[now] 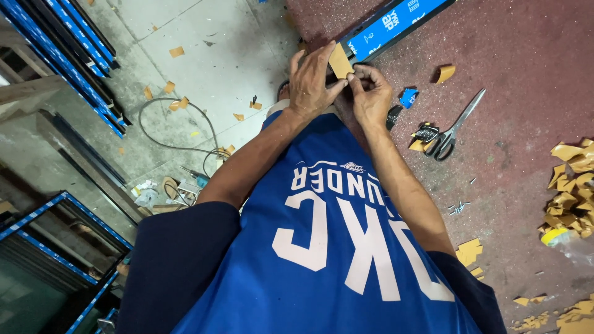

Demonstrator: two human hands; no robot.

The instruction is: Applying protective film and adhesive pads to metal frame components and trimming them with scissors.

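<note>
— Reddish surface (526, 49) on one side, grey concrete floor (223, 37) on the other?

— Yes. Both hands pinch a tan tape piece (339, 60) at the end of a blue-wrapped bar (396, 23): left hand (314, 83) flat over it, right hand (370, 93) gripping its lower edge.

— Around them?

— Scissors (455, 127), tape scraps (572, 192), small screws (459, 208), framed glass panels (43, 260).

— Hidden?

— The bar's near end, behind the fingers.

The person wears a bright blue sleeveless jersey with large white block lettering and a small white emblem across the chest, layered over a dark navy shirt whose short sleeves cover both upper arms.
</note>
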